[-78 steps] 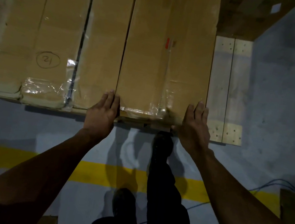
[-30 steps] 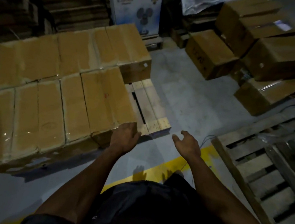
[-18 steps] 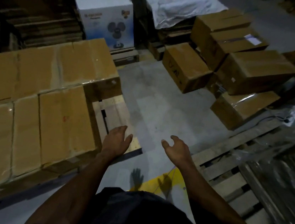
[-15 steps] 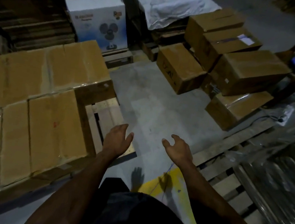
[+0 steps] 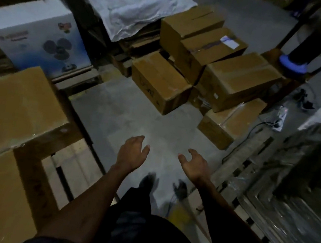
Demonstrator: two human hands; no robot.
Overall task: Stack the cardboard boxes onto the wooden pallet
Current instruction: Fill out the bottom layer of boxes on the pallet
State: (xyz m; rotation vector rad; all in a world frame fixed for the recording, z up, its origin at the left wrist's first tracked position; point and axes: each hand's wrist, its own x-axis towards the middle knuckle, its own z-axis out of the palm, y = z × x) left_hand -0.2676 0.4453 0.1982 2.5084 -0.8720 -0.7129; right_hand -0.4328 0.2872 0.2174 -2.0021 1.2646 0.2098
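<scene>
Hands reach forward over bare concrete floor (image 5: 136,114), neither holding anything. The left hand (image 5: 131,154) is seen from the back, fingers loosely curved and a little apart, thumb out to the side. The right hand (image 5: 194,164) is turned more palm-inward, fingers relaxed and lightly bent, thumb pointing toward the left hand. The two are apart, with floor showing between them.

On the left, stacked boxes (image 5: 17,108) sit on the wooden pallet (image 5: 73,167), whose pale slats show bare at the near corner just beside the left forearm. Clear tape glints along the edges of the stacked boxes.

Ahead and to the right, well beyond the hands, a loose pile of boxes (image 5: 239,80) rests on the floor, several leaning on one another; the nearest box (image 5: 158,80) has dark scrawl on its side, too blurred to read. A white fan carton (image 5: 39,33) stands behind the pallet. A pale cloth (image 5: 145,6) is draped over something farther back. At right lies another pallet (image 5: 240,171), next to what seems to be plastic-wrapped goods (image 5: 293,218), though dimness makes that uncertain.
</scene>
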